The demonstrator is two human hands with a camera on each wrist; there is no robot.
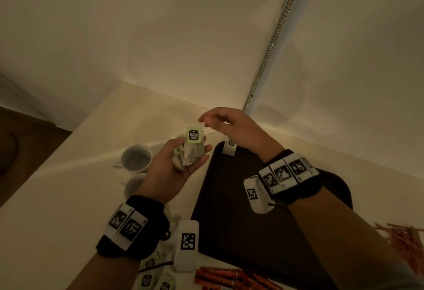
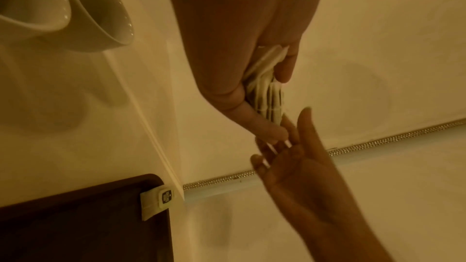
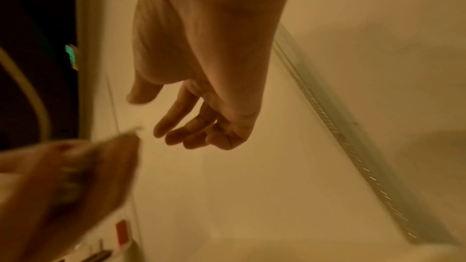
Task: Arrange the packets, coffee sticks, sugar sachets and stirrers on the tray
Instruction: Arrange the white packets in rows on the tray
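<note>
Nearest you, at the bottom edge of the head view, loose tea bag packets (image 1: 151,273) lie on the pale tabletop (image 1: 68,198) under your left wrist, and a bunch of red coffee sticks (image 1: 224,277) lies just beside them, at the near edge of the dark tray (image 1: 229,221). More red sticks (image 1: 408,243) are heaped off to the right, past your right forearm; they are too blurred to tell what sort they are.

Your left hand (image 1: 176,165) is raised palm-up beside the left rim of the tray, fingers and thumb curled around a bundle of tea bags (image 1: 191,149), the top tag showing a pale green label with a dark square. From the left wrist camera the bundle (image 2: 267,91) fans out between thumb and fingers.

Two white cups (image 1: 137,157) stand on the tabletop to the left of that hand.

Your right hand (image 1: 231,126) hovers above the far corner of the tray with its fingers loosely bent and nothing in them, its fingertips close to the top tag of the bundle.

One tea bag (image 1: 230,148) already lies on the tray's far left corner, below your right palm, its tag hanging over the rim.
</note>
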